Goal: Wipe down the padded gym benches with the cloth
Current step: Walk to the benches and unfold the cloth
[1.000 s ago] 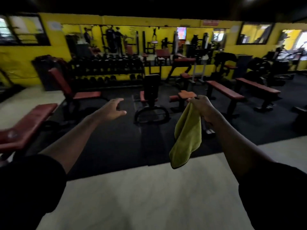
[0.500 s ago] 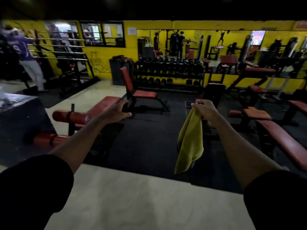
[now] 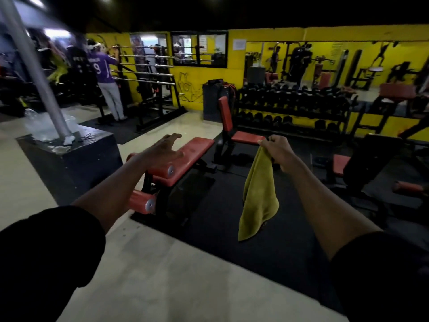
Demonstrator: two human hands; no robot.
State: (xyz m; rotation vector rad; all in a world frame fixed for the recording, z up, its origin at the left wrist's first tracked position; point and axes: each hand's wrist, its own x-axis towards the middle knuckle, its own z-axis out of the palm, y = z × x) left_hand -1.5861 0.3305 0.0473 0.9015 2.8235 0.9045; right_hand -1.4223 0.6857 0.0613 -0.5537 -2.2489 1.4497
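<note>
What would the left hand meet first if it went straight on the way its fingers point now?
Most likely the nearest bench, whose red pad lies just beyond the left hand. Depth is unclear: the hand may pass above it toward the upright-backed bench behind.

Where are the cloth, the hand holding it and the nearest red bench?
cloth [image 3: 258,196], head view, middle of the hanging part
right hand [image 3: 277,151], head view, back of hand
nearest red bench [image 3: 197,147], head view, flat pad

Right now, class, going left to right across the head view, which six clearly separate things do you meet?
Grey pole → person in purple → left hand → upright bench back → cloth → red seat
</note>
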